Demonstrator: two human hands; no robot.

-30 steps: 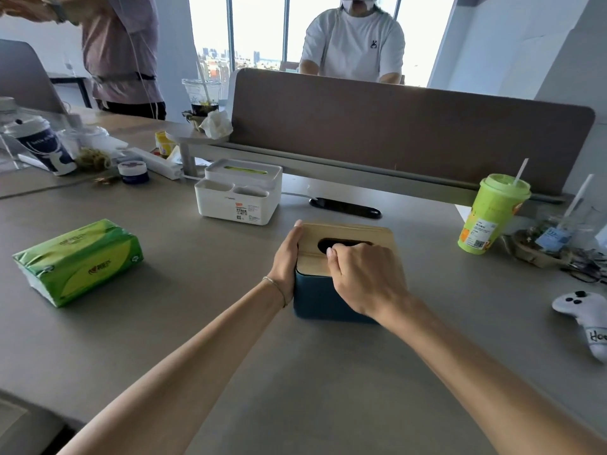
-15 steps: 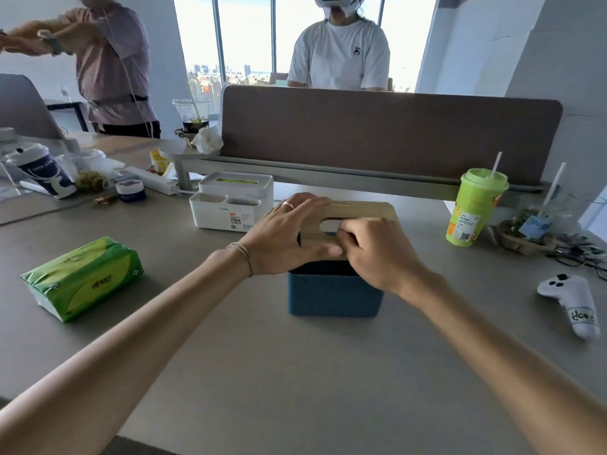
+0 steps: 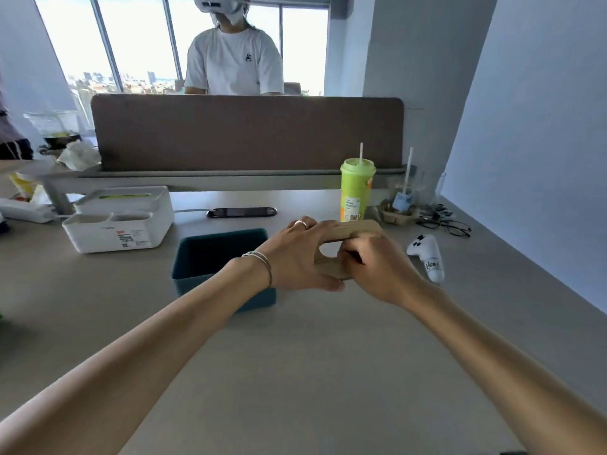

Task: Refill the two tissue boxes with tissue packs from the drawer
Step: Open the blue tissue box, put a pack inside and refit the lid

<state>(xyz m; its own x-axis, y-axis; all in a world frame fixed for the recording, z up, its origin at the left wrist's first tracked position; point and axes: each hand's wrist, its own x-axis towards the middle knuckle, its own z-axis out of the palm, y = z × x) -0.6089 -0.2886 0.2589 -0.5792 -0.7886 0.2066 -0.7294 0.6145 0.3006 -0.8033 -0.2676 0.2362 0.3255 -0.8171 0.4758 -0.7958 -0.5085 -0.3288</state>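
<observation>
Hands: left hand [image 3: 297, 257] and right hand [image 3: 374, 267] both clasp the wooden lid [image 3: 353, 233], now carried right, clear of the box.
Teal tissue box [image 3: 226, 292]: open on the table [image 3: 295, 372], interior dark.
White tissue box [image 3: 121, 221]: farther left, lid still on.

2 tissue boxes [image 3: 210, 257] [image 3: 121, 218], 1 wooden lid [image 3: 348, 231], 2 cups [image 3: 356, 192] [image 3: 404, 198], 1 phone [image 3: 241, 212]

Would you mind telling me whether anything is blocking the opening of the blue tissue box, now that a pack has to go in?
Nothing visible blocks it. The wooden lid is off, held by the left hand and right hand to the right of the blue tissue box. Its top is open and the visible interior looks empty.
</observation>
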